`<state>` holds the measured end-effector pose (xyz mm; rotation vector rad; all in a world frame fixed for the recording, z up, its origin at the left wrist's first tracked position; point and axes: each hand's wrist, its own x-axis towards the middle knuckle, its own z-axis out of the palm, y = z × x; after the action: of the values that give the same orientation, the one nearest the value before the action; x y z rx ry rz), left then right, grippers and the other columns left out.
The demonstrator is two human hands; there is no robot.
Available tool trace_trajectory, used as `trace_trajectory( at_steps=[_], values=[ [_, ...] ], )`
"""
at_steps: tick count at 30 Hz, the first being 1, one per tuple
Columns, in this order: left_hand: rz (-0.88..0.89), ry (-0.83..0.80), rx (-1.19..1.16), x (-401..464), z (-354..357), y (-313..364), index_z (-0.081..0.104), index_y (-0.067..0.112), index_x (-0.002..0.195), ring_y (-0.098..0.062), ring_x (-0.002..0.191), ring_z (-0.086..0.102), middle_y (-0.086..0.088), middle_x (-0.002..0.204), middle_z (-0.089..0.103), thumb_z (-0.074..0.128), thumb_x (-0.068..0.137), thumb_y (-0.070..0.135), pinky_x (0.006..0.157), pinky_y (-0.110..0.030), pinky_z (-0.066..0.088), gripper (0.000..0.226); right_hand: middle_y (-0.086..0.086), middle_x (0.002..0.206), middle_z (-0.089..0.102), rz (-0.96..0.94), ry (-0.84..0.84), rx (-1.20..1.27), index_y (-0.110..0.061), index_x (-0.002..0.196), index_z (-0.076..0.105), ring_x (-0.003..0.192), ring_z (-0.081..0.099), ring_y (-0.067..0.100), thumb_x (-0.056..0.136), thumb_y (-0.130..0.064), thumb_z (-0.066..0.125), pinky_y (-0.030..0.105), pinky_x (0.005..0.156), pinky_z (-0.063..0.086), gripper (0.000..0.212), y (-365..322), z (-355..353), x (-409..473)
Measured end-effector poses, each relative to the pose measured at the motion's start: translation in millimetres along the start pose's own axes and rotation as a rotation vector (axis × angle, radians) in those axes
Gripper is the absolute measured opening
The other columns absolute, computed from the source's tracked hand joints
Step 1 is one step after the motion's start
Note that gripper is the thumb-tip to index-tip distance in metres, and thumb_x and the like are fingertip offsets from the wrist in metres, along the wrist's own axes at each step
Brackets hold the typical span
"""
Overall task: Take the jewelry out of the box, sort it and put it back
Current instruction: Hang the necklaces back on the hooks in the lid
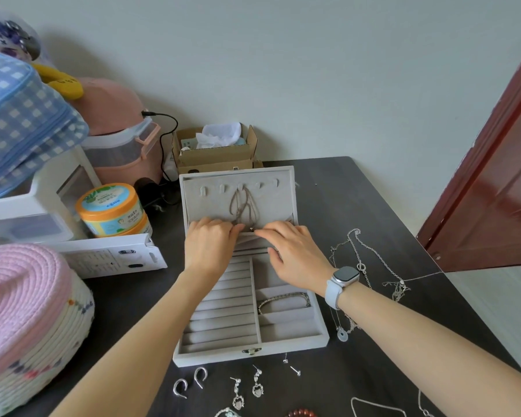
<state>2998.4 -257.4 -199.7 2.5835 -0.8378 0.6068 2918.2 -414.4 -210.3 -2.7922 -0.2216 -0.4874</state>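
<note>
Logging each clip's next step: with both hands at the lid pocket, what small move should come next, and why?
Probably tuck the loose end of the brown cord necklace into the lid pocket. It already hangs from a hook, and the left hand and right hand pinch at its bottom by the pocket edge. More chains wait on the table.

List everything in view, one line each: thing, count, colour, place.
jewelry box: one, grey, open, table centre
brown cord necklace: one, hanging from lid hook
bracelet: one, silver, right compartment
silver chain necklaces: several, table right of box
hoop earrings: two, silver, in front of box
drop earrings: two, silver, in front of box
stud earrings: two, silver, in front of box
cardboard box: one, brown, behind jewelry box
orange-lidded jars: two, stacked, left
woven basket: one, pink-white, near left
left hand: at lid's lower edge
right hand: wearing a watch, beside it
</note>
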Motion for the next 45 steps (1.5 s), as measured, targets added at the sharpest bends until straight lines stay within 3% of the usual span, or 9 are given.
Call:
trace_trajectory(
  at_steps=[4, 13, 17, 20, 23, 28, 37, 41, 45],
  values=[
    [0.03, -0.043, 0.133, -8, -1, 0, 0.064, 0.005, 0.05, -0.033, 0.057, 0.054, -0.011, 0.058, 0.056, 0.054, 0.081, 0.025, 0.055, -0.038, 0.044, 0.038, 0.004, 0.121, 0.053, -0.004, -0.013, 0.012, -0.014, 0.126, 0.051, 0.114, 0.049, 0.021, 0.084, -0.016, 0.038, 0.036, 0.093, 0.033, 0.044, 0, 1, -3],
    [-0.03, 0.122, 0.024, -30, -5, 41, 0.067, 0.008, 0.096, -0.038, 0.085, 0.058, -0.017, 0.1, 0.062, 0.058, 0.074, 0.015, 0.072, -0.044, 0.048, 0.025, 0.006, 0.123, 0.058, 0.078, 0.128, 0.114, -0.01, 0.119, 0.056, 0.12, 0.048, 0.022, 0.084, -0.01, 0.041, 0.034, 0.096, 0.034, 0.038, 17, -21, -26],
    [0.103, -0.132, -0.136, -62, 7, 97, 0.065, 0.015, 0.106, -0.032, 0.1, 0.06, -0.008, 0.108, 0.063, 0.043, 0.08, 0.04, 0.082, -0.046, 0.049, 0.042, 0.006, 0.103, 0.066, 0.241, 0.223, 0.13, -0.008, 0.105, 0.064, 0.101, 0.057, 0.026, 0.085, 0.001, 0.048, 0.04, 0.087, 0.041, 0.027, 50, -45, -66],
    [0.078, -0.475, -0.168, -82, 12, 128, 0.038, 0.023, 0.137, -0.024, 0.139, 0.022, -0.004, 0.146, 0.034, -0.001, 0.07, 0.06, 0.112, -0.049, 0.016, 0.086, 0.007, 0.1, 0.067, 0.427, 0.249, 0.073, -0.008, 0.099, 0.066, 0.099, 0.057, 0.03, 0.086, 0.004, 0.048, 0.04, 0.084, 0.041, 0.026, 83, -63, -99],
    [0.074, -0.596, -0.064, -92, 16, 137, 0.019, 0.025, 0.145, -0.019, 0.143, 0.0, 0.002, 0.155, 0.01, -0.017, 0.063, 0.061, 0.114, -0.048, -0.004, 0.097, 0.007, 0.11, 0.063, 0.644, 0.213, 0.046, -0.011, 0.104, 0.065, 0.109, 0.05, 0.029, 0.088, -0.001, 0.046, 0.039, 0.088, 0.036, 0.027, 110, -76, -128],
    [0.069, -0.591, 0.003, -94, 13, 139, 0.021, 0.024, 0.144, -0.018, 0.143, -0.001, 0.005, 0.156, 0.005, 0.017, 0.095, 0.054, 0.113, -0.046, -0.006, 0.057, 0.004, 0.122, 0.053, 0.805, 0.032, 0.036, -0.016, 0.105, 0.062, 0.12, 0.04, 0.027, 0.088, -0.014, 0.054, 0.044, 0.096, 0.033, 0.019, 130, -74, -150],
    [0.05, -0.551, -0.02, -95, 16, 139, 0.027, 0.024, 0.142, -0.016, 0.143, 0.004, 0.007, 0.155, 0.01, 0.02, 0.095, 0.052, 0.114, -0.045, -0.004, 0.055, 0.008, 0.113, 0.048, 0.836, -0.137, -0.175, -0.012, 0.081, 0.058, 0.11, 0.039, 0.03, 0.082, 0.001, 0.041, 0.038, 0.085, 0.031, 0.021, 131, -71, -135],
    [0.046, -0.531, -0.036, -95, 17, 139, 0.029, 0.024, 0.141, -0.016, 0.143, 0.005, 0.007, 0.155, 0.012, 0.021, 0.095, 0.052, 0.115, -0.045, -0.004, 0.054, 0.015, 0.094, 0.055, 0.944, 0.196, 0.192, 0.005, 0.081, 0.051, 0.093, 0.05, 0.031, 0.084, 0.006, 0.036, 0.034, 0.078, 0.036, 0.016, 144, -84, -136],
    [0.044, -0.504, -0.046, -95, 20, 140, 0.032, 0.025, 0.139, -0.016, 0.142, 0.008, 0.008, 0.154, 0.016, 0.002, 0.084, 0.064, 0.115, -0.045, -0.002, 0.074, 0.003, 0.079, 0.054, 1.015, 0.515, 0.448, -0.006, 0.086, 0.048, 0.083, 0.052, 0.023, 0.09, -0.005, 0.033, 0.03, 0.075, 0.04, 0.015, 154, -104, -130]
  ],
)
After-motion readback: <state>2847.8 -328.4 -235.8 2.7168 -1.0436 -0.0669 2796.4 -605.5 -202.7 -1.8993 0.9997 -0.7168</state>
